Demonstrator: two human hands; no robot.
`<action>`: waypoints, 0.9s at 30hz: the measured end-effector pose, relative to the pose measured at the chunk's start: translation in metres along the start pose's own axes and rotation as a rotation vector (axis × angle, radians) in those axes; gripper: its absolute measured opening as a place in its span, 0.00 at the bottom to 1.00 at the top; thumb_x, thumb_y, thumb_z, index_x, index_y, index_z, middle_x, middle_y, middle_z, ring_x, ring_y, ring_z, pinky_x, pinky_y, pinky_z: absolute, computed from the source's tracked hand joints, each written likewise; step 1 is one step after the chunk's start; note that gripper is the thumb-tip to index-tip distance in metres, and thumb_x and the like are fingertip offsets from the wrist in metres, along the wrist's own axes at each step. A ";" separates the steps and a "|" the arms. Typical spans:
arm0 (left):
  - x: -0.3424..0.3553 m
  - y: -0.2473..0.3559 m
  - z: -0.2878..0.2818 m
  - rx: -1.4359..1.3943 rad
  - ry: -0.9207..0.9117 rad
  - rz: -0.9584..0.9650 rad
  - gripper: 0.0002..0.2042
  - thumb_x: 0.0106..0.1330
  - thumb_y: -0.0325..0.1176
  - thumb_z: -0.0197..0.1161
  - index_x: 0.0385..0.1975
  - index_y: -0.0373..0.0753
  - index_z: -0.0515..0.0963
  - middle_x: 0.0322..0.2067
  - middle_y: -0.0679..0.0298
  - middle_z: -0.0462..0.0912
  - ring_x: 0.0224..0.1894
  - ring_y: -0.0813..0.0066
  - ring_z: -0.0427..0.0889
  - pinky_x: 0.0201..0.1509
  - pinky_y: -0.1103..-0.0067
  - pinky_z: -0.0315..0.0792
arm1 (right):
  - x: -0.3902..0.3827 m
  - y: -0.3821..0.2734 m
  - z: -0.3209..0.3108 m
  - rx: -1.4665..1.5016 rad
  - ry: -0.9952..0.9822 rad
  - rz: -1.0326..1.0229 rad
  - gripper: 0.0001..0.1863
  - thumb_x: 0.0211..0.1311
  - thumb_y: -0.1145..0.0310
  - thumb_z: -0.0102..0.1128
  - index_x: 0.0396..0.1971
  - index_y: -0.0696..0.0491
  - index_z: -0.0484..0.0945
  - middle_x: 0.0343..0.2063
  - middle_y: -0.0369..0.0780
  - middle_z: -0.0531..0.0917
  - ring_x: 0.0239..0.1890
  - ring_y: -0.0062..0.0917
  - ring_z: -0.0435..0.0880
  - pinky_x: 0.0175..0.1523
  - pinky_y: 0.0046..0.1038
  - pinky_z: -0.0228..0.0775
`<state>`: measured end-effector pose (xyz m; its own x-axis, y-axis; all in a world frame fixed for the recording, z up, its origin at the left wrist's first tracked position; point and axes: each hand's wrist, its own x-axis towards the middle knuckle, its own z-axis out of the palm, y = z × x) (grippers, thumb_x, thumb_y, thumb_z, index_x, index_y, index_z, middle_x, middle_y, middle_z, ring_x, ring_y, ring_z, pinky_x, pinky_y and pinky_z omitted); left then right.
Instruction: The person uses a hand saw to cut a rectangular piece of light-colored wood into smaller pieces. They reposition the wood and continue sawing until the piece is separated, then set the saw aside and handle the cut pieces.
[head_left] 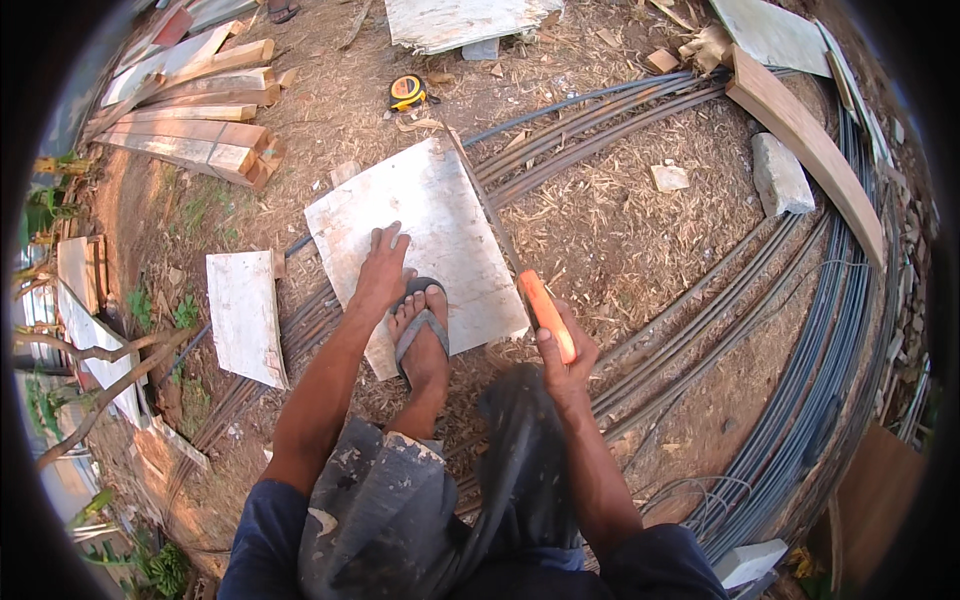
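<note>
A pale, worn board (450, 250) lies in front of me, propped off the ground over long metal rods. My left hand (382, 268) rests on it, fingers stretched out. Beside that hand my foot in a grey-strapped flip-flop (421, 335) stands on the board's near part. My right hand (568, 358) is wrapped round the orange handle of a handsaw (545, 312). The saw's dark, narrow blade runs away from me along the board's right edge. Whether the teeth touch the wood I cannot tell.
A yellow and black tape measure (407, 93) lies beyond the board. Cut timber beams (200, 125) are stacked at far left, and a smaller board (246, 318) lies left. Bundled steel rods (790, 420) curve along the right, near a concrete block (781, 174) and a plank (815, 150).
</note>
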<state>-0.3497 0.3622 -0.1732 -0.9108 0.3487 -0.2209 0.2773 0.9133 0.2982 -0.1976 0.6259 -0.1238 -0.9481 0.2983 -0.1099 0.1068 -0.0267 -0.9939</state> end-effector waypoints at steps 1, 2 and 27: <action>0.000 0.000 0.000 -0.010 -0.008 -0.015 0.27 0.47 0.28 0.69 0.49 0.34 0.68 0.61 0.52 0.60 0.62 0.48 0.58 0.59 0.64 0.69 | 0.000 0.000 -0.002 0.037 -0.002 0.037 0.22 0.60 0.65 0.58 0.52 0.61 0.74 0.40 0.39 0.81 0.40 0.20 0.77 0.47 0.23 0.68; 0.000 0.000 0.001 -0.009 -0.008 -0.001 0.27 0.47 0.28 0.69 0.49 0.34 0.68 0.61 0.53 0.60 0.62 0.48 0.58 0.59 0.64 0.69 | 0.001 0.000 -0.001 0.073 -0.009 0.077 0.22 0.60 0.65 0.58 0.51 0.61 0.74 0.40 0.39 0.81 0.40 0.20 0.77 0.47 0.23 0.68; -0.252 -0.100 0.035 0.101 0.734 -0.711 0.17 0.55 0.29 0.62 0.45 0.37 0.73 0.49 0.46 0.69 0.52 0.47 0.67 0.57 0.59 0.61 | 0.060 -0.067 -0.004 -0.170 0.005 -0.177 0.24 0.59 0.59 0.54 0.46 0.66 0.75 0.26 0.38 0.77 0.27 0.20 0.73 0.31 0.20 0.63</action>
<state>-0.1375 0.1907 -0.1802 -0.8274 -0.4639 0.3165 -0.4064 0.8835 0.2328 -0.2604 0.6492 -0.0635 -0.9550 0.2891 0.0664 -0.0118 0.1869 -0.9823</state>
